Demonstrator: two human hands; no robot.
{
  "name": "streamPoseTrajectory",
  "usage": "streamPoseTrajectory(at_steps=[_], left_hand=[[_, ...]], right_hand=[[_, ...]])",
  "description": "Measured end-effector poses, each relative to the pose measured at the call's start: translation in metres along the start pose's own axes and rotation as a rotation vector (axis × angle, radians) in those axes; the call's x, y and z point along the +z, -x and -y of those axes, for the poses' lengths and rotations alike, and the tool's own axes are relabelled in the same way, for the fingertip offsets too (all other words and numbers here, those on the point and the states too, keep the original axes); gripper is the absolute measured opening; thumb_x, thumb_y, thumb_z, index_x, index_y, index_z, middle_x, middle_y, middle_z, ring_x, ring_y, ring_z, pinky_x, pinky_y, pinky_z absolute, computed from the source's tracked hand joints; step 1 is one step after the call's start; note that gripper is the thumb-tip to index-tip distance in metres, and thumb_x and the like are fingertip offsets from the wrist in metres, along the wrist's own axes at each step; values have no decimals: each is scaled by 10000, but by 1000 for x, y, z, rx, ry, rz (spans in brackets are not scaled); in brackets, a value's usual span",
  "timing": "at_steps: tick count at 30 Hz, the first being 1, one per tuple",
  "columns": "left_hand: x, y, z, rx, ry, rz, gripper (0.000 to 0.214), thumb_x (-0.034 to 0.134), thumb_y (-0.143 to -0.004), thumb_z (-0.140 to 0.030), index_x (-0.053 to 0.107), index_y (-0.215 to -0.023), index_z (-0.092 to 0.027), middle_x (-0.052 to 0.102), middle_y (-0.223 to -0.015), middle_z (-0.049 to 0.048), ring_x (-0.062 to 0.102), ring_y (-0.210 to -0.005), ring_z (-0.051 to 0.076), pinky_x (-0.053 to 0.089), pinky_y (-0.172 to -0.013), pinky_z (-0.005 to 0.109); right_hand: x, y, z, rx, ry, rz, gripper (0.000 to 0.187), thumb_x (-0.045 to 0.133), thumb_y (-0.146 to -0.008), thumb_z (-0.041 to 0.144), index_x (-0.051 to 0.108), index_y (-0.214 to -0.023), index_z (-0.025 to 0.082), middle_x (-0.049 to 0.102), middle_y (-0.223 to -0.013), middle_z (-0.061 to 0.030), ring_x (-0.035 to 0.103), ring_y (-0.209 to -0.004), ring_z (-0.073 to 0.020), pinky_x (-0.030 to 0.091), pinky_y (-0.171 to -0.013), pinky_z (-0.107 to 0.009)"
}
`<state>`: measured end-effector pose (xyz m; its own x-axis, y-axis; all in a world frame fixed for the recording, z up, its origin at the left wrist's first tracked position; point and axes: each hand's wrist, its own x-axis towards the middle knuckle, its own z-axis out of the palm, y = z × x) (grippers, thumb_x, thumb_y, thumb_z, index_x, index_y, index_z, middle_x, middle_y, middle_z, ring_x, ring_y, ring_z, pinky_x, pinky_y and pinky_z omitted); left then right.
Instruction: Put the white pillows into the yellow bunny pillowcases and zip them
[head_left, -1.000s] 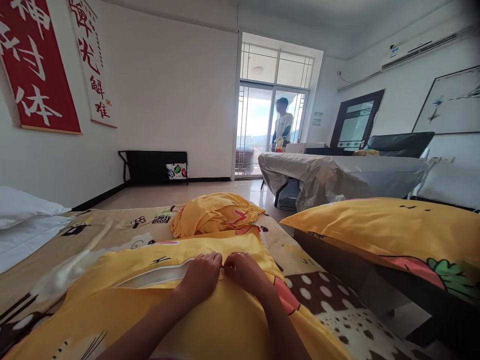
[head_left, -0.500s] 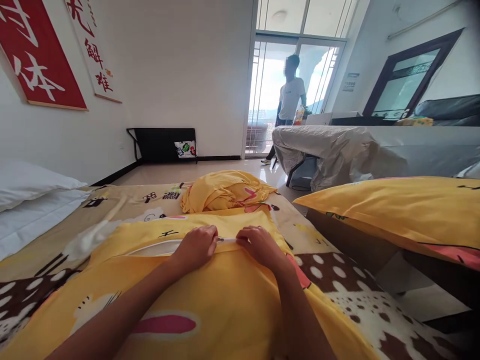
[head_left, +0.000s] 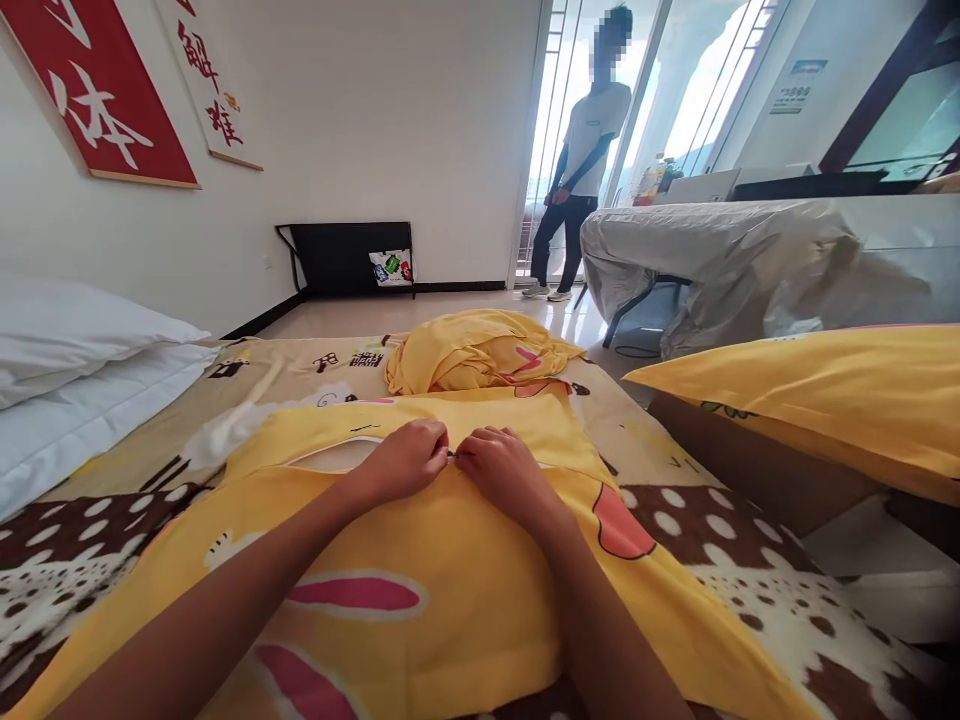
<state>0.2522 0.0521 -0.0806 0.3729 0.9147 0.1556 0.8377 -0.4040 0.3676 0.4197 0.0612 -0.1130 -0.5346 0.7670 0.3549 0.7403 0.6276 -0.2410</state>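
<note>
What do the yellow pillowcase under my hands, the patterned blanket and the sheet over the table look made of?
Yellow pillowcase: matte, smooth woven cloth, perhaps cotton; it falls in soft creases.
Patterned blanket: likely plush or fleece, dull, with soft-edged spots.
Sheet: probably thin plastic, slightly glossy, crinkled and catching light.
</note>
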Motion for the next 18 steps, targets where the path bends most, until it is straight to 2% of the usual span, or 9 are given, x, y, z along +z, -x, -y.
streamPoseTrajectory(at_steps=[5, 12, 15, 18], left_hand=[[-5, 3, 5, -28, 28, 13, 160, 419, -811, -216, 497, -675, -185, 584, -713, 20, 507, -660, 148, 349, -608, 269], [-30, 27, 27, -95, 26, -7, 191, 434, -811, -283, 493, -655, -190, 562, -668, 5, 486, -623, 143, 329, -579, 264], [-34, 38, 37, -140, 66, -12, 217, 436, -822, -336, 516, -682, -190, 558, -673, 4, 481, -624, 146, 328, -582, 265], [-32, 42, 43, -175, 148, -1, 214, 457, -808, -363, 534, -708, -190, 557, -668, -5, 480, -616, 143, 333, -579, 264]], right_hand=[[-3, -1, -6, -69, 18, -1, 186, 538, -918, 213, 694, -824, 176, 693, -847, -43, 601, -811, -154, 338, -790, -295], [-7, 0, -13, -52, -35, -26, 167, 559, -900, 193, 675, -779, 183, 687, -807, -19, 594, -780, -145, 338, -781, -291], [-6, 1, -8, -62, 12, -31, 187, 531, -908, 176, 663, -776, 183, 673, -812, -22, 583, -792, -153, 343, -770, -296], [-5, 2, 9, -92, 76, -133, 175, 501, -897, 112, 658, -846, 169, 665, -895, -53, 565, -862, -180, 348, -792, -316]])
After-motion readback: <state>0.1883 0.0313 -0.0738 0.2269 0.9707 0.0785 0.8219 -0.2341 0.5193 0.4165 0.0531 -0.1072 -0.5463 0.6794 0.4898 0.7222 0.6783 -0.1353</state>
